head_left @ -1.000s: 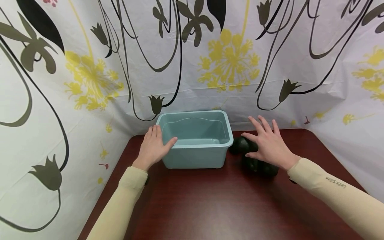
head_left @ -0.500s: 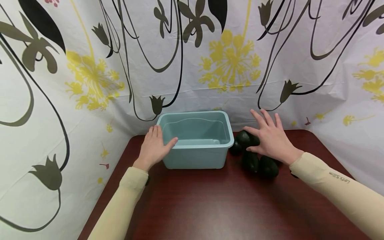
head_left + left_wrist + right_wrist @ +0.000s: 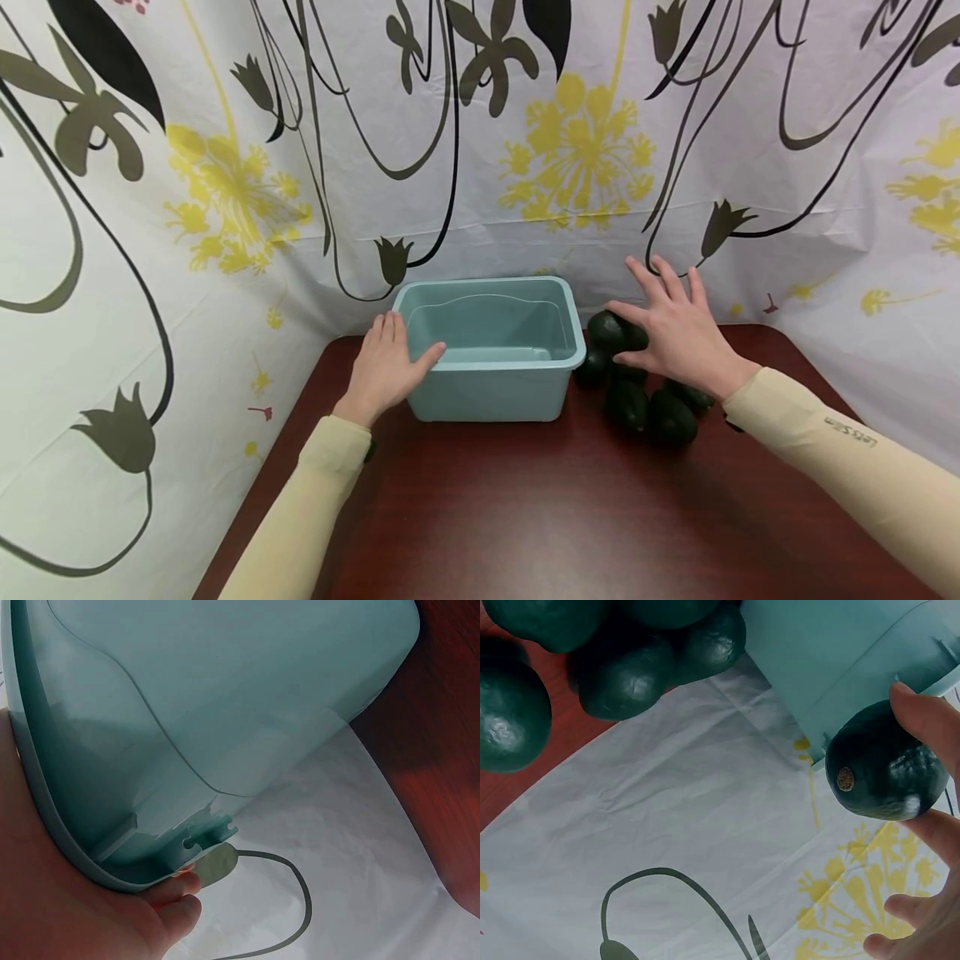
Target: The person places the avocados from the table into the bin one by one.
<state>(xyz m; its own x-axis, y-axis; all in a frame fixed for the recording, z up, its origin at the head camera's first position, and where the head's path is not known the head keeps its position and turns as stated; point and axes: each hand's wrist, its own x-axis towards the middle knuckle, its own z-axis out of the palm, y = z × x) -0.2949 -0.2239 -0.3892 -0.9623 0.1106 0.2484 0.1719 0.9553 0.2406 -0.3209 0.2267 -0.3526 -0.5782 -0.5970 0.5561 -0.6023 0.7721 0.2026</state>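
My right hand (image 3: pixel 686 337) pinches a dark green avocado (image 3: pixel 609 331) between thumb and index finger, with the other fingers spread. In the right wrist view, that avocado (image 3: pixel 877 765) hangs apart from the pile, its brown stem end showing, near the pale blue bin (image 3: pixel 832 652). My left hand (image 3: pixel 381 371) holds the left rim of the bin (image 3: pixel 487 392); its thumb lies over the front rim. The left wrist view shows the rim against my palm and fingertips (image 3: pixel 180 896) at the outer edge. More avocados (image 3: pixel 671 417) lie below my right hand.
The bin stands on a dark red-brown table (image 3: pixel 510 517), near its far edge. A patterned white cloth (image 3: pixel 480 192) hangs behind and to both sides. Several loose avocados (image 3: pixel 626 679) sit close to the bin's right side.
My right hand has risen and moved slightly away from me with the pinched avocado, uncovering more of the avocados beneath. My left hand and the bin stay in place.
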